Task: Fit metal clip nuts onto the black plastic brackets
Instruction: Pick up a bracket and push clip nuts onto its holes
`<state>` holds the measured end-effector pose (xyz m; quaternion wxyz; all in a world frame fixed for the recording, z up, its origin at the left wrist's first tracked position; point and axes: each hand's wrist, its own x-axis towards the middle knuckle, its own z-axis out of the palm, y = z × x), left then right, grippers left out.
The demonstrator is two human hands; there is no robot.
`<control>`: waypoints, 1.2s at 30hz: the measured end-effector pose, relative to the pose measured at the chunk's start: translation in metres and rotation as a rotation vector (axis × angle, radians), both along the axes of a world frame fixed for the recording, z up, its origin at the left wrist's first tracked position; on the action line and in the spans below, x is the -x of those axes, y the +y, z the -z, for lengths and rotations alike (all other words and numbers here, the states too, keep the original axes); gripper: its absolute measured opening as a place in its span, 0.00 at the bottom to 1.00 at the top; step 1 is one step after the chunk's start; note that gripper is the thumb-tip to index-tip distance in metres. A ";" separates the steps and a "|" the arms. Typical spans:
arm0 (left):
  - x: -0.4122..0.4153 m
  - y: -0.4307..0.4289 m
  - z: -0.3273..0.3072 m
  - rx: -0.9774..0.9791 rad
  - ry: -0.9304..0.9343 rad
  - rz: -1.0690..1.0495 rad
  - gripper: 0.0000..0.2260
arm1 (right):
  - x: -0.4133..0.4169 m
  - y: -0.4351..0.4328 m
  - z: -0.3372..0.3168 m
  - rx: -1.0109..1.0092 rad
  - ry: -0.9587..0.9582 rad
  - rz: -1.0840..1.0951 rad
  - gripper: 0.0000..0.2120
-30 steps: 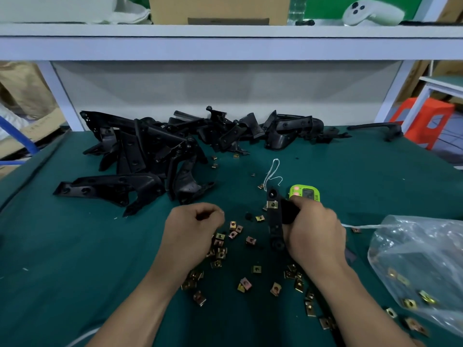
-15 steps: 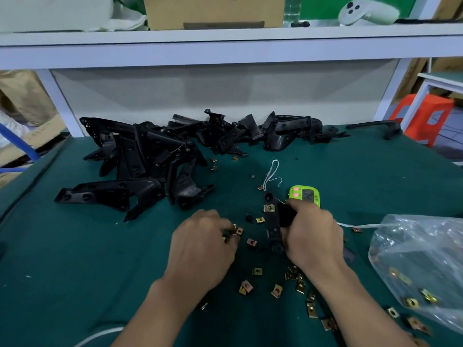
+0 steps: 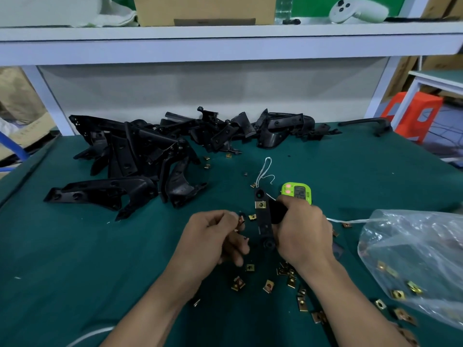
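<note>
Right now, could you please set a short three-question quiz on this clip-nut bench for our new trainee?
1. True or false: the right hand grips a black bracket.
2. How many clip nuts show fitted on that bracket? A none, B one, C three.
3. Fill in: the clear bag lies on the person's ____ side.
Key: 1 true; 2 B; 3 right.

Left hand [image 3: 213, 237]: knuckles up, fingers curled, thumb and forefinger tips pinching small clip nut [image 3: 241, 221]; lower fingers tucked loosely beneath. Right hand [image 3: 304, 234]: back of hand up, fingers wrapped round black bracket [image 3: 262, 217], gripping its side. Forearms bare, rising from bottom edge, converging toward centre. Hands near, not touching.
</note>
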<state>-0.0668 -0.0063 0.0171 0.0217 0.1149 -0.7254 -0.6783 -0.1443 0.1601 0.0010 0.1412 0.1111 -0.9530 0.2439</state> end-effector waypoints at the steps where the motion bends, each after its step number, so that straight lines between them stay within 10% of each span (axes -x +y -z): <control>1: -0.001 0.001 -0.001 -0.052 0.002 0.016 0.14 | 0.000 0.000 0.000 -0.003 -0.001 -0.003 0.08; 36: 0.000 -0.002 0.004 -0.152 0.207 -0.111 0.04 | -0.001 -0.001 0.002 0.045 -0.013 -0.023 0.10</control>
